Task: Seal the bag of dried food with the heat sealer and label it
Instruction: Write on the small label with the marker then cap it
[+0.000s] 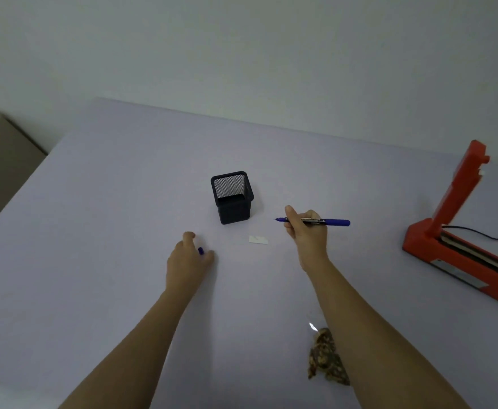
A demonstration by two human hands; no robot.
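Here, a blue pen (336, 222) is gripped by the right hand (306, 233) and its cap (201, 251) is pinched by the left hand (187, 261). A label (258, 240) is seen between them.

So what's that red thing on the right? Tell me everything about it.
The heat sealer is a red, plastic-looking machine on the table, far right, partly cut off by the picture. Its long base lies flat with a dark sealing strip along the top. Its hinged arm stands raised, so it is open. A black cable runs from it.
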